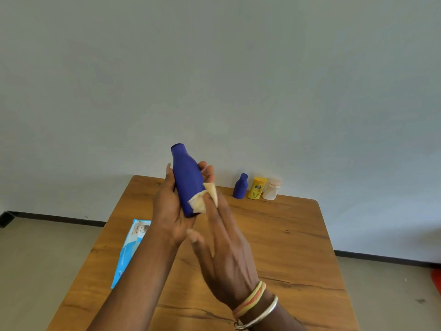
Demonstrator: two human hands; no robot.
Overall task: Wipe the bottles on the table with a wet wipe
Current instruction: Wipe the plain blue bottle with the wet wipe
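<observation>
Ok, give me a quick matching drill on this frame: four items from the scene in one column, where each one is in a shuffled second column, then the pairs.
Items:
1. large blue bottle
2. wipe
3. yellow bottle
4. wipes packet

Places:
A. flat at the table's left edge
B. standing in the far row, between the small blue bottle and the clear bottle
C. held off the table in the left hand
D. under the right hand fingers, pressed against the large bottle's lower part

Pairs: 1-C, 2-D, 3-B, 4-A
</observation>
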